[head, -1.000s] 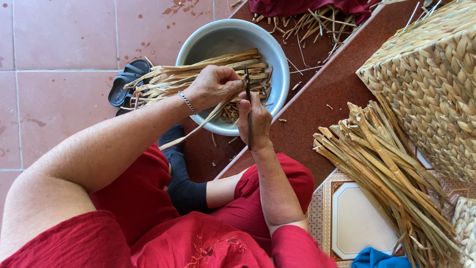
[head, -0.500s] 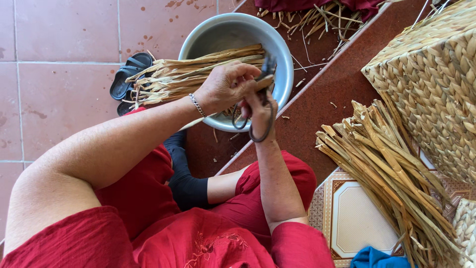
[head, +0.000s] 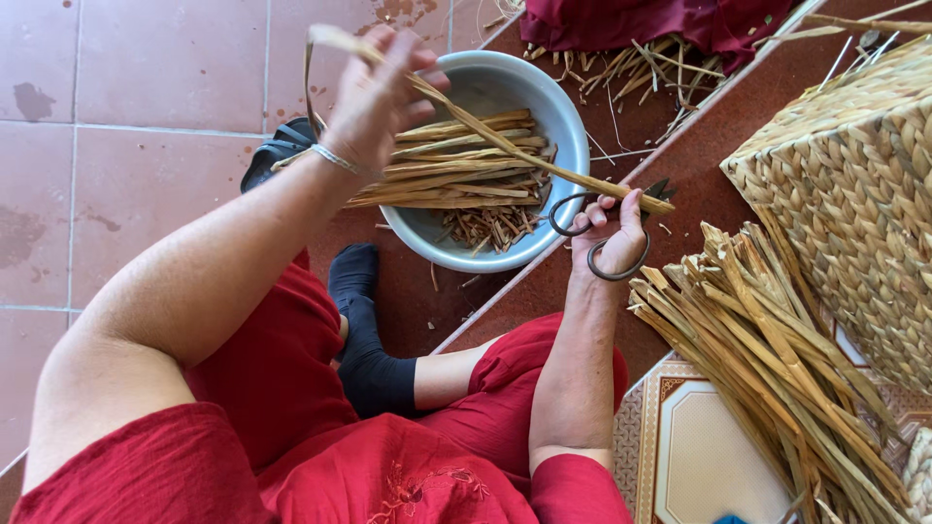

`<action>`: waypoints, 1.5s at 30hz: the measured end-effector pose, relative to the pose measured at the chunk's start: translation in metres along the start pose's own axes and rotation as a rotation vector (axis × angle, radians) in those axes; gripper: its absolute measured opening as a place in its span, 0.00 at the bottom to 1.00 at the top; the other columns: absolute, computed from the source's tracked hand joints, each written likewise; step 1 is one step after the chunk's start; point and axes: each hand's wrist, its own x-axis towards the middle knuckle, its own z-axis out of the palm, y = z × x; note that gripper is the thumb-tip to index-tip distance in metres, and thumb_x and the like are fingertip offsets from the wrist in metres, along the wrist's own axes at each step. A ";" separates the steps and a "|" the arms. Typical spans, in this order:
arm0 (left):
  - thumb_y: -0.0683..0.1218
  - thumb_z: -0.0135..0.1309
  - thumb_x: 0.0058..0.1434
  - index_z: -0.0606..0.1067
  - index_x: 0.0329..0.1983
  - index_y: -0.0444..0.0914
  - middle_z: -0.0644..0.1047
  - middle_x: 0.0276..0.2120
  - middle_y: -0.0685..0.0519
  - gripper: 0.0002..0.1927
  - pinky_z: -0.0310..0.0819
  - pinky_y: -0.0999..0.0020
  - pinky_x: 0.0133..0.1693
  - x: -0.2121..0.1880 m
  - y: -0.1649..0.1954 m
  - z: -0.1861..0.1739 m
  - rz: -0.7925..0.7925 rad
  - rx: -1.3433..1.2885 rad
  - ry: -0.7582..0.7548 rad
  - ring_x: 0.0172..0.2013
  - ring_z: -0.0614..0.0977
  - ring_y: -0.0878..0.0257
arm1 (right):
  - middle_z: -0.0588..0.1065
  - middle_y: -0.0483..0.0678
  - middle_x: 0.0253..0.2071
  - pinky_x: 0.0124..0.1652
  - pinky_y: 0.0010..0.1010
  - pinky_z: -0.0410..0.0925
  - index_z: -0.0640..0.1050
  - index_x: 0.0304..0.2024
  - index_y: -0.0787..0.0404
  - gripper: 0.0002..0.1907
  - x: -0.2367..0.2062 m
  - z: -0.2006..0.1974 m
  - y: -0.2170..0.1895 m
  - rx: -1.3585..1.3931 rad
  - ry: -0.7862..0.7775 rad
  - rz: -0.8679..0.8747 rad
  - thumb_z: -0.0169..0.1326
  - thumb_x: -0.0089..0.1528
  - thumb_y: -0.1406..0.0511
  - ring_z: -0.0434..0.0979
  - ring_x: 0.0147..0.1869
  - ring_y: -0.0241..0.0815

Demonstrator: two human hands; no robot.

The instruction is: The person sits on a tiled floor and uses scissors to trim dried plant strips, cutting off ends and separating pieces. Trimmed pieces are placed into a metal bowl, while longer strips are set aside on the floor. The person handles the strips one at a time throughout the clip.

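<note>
While the left hand [head: 374, 92] was down at the metal basin [head: 544, 107] a second ago, it's now lifted up over the rim, fingers pinched around one long dried strand [head: 505, 146] that runs diagonally down to the right. So a single piece has been pulled clear of the soaking bundle [head: 456, 175]. The right hand [head: 610, 238] grips black scissors [head: 582, 228] at the strand's lower end, looks like trimming. Further right, a loose pile of strands [head: 777, 359], then a woven basket [head: 854, 184].
</note>
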 end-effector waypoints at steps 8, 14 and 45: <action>0.51 0.49 0.71 0.70 0.47 0.40 0.80 0.37 0.50 0.10 0.85 0.57 0.40 0.041 0.035 -0.076 0.280 -0.237 0.222 0.38 0.85 0.59 | 0.72 0.44 0.26 0.20 0.21 0.56 0.75 0.39 0.58 0.11 -0.004 0.012 0.015 -0.493 0.143 -0.058 0.56 0.68 0.57 0.68 0.23 0.33; 0.47 0.52 0.75 0.80 0.43 0.39 0.77 0.29 0.57 0.10 0.67 0.73 0.28 0.038 0.035 -0.064 0.416 0.275 0.147 0.26 0.71 0.69 | 0.74 0.44 0.29 0.20 0.23 0.61 0.75 0.43 0.64 0.19 -0.016 0.030 0.017 -0.987 0.038 -0.211 0.63 0.65 0.55 0.68 0.24 0.32; 0.47 0.61 0.62 0.78 0.32 0.41 0.72 0.33 0.47 0.07 0.70 0.51 0.40 -0.013 -0.038 0.036 0.730 1.109 -0.259 0.40 0.77 0.47 | 0.66 0.37 0.20 0.21 0.20 0.57 0.78 0.49 0.64 0.40 -0.040 0.058 0.052 -1.183 -0.480 -0.170 0.35 0.69 0.36 0.64 0.21 0.27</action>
